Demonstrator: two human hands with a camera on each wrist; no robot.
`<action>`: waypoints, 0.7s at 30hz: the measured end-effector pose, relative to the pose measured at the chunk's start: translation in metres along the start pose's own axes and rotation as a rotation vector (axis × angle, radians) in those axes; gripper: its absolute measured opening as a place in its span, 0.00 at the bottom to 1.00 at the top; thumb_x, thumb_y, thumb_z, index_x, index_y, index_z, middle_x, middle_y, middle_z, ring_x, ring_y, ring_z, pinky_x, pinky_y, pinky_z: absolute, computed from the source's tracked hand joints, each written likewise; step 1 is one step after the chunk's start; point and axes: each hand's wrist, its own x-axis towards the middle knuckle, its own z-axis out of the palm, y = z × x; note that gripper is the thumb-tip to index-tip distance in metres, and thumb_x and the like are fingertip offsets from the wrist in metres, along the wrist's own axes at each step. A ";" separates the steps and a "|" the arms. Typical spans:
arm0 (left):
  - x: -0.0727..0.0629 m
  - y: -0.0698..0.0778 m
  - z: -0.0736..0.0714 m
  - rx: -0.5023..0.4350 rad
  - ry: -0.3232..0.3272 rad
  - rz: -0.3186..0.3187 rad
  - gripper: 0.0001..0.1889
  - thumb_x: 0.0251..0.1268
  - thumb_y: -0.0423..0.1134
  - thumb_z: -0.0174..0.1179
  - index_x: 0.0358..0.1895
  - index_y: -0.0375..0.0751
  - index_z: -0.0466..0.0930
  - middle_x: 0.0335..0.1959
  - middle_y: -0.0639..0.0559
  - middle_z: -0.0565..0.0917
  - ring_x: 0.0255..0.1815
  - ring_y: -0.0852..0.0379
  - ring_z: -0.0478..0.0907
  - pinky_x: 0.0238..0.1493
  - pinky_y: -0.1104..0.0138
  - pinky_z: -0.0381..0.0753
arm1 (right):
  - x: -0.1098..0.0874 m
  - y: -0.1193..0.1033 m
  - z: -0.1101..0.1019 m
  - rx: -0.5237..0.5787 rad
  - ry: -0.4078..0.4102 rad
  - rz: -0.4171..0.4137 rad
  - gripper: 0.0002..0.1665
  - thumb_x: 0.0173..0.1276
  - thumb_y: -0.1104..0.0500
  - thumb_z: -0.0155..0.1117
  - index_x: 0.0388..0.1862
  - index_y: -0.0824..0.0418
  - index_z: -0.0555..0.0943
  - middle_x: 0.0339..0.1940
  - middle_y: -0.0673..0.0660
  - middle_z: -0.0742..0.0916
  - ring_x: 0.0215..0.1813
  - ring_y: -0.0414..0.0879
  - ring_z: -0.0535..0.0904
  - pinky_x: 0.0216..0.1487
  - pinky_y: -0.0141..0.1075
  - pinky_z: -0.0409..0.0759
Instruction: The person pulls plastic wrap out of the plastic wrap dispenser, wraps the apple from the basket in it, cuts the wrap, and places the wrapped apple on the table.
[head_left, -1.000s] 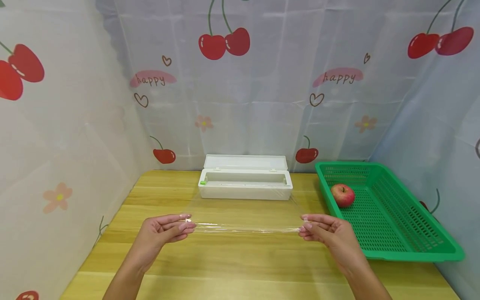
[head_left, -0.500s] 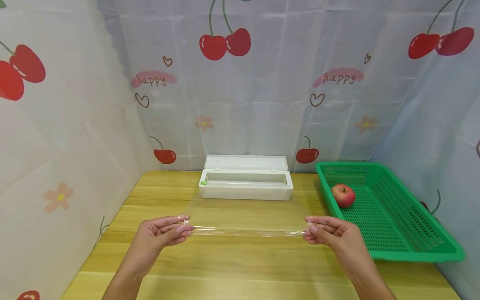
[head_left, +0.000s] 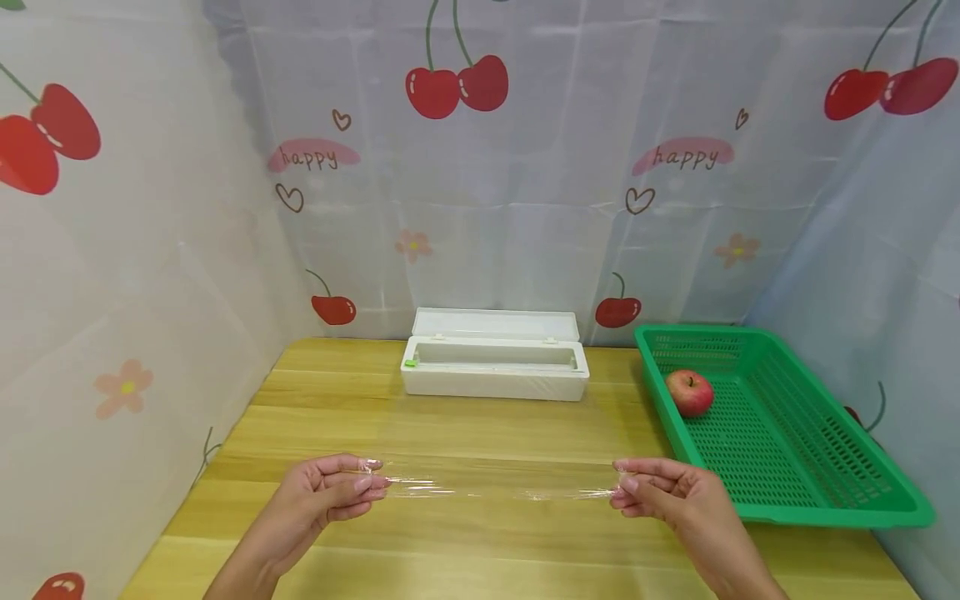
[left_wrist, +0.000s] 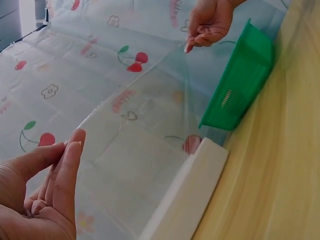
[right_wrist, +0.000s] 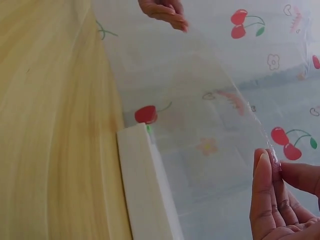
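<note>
A clear sheet of plastic wrap [head_left: 495, 479] stretches between both hands above the table. My left hand [head_left: 318, 500] pinches its left corner between thumb and fingers, and my right hand [head_left: 675, 500] pinches the right corner the same way. From the hands the film runs back to a white wrap dispenser box [head_left: 495, 385], whose lid [head_left: 495, 322] stands raised at the rear. A small green piece [head_left: 411, 363] sits at the left of the box's front rim. In the left wrist view the film [left_wrist: 145, 115] is taut and slopes down to the box [left_wrist: 187, 195].
To the right stands a green plastic basket [head_left: 817, 517] with perforated sides, holding one red apple [head_left: 689, 393]. Beneath everything is a wooden table [head_left: 480, 550]. A cherry-print curtain [head_left: 510, 233] encloses the back and sides.
Both hands have come nearer to the person, drawing the film further out from the box. Box, basket and apple have kept their places, with a slight shift of the head view.
</note>
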 end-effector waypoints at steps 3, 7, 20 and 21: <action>-0.006 -0.005 -0.003 -0.010 -0.020 -0.048 0.15 0.77 0.23 0.48 0.57 0.36 0.81 0.54 0.42 0.86 0.57 0.49 0.84 0.55 0.64 0.82 | -0.002 0.005 -0.001 0.007 -0.038 0.035 0.17 0.73 0.62 0.66 0.55 0.70 0.83 0.41 0.61 0.90 0.43 0.52 0.89 0.50 0.46 0.87; -0.011 -0.013 -0.007 -0.050 -0.056 -0.085 0.14 0.77 0.23 0.47 0.56 0.35 0.80 0.54 0.41 0.86 0.56 0.52 0.84 0.55 0.65 0.82 | -0.003 0.014 -0.005 0.045 -0.134 0.065 0.11 0.75 0.63 0.63 0.53 0.61 0.85 0.40 0.60 0.91 0.43 0.50 0.89 0.51 0.45 0.87; -0.017 -0.050 -0.024 -0.047 -0.093 -0.281 0.08 0.77 0.26 0.52 0.49 0.36 0.80 0.49 0.41 0.88 0.52 0.54 0.86 0.51 0.67 0.84 | -0.002 0.047 -0.012 0.119 -0.315 0.150 0.10 0.76 0.66 0.59 0.53 0.66 0.80 0.41 0.59 0.90 0.45 0.49 0.89 0.51 0.42 0.87; -0.017 -0.053 -0.025 -0.040 -0.098 -0.290 0.08 0.77 0.26 0.52 0.49 0.36 0.80 0.49 0.41 0.88 0.51 0.53 0.86 0.51 0.67 0.84 | -0.001 0.049 -0.012 0.130 -0.332 0.147 0.10 0.76 0.66 0.59 0.53 0.66 0.80 0.41 0.59 0.90 0.45 0.49 0.88 0.51 0.42 0.87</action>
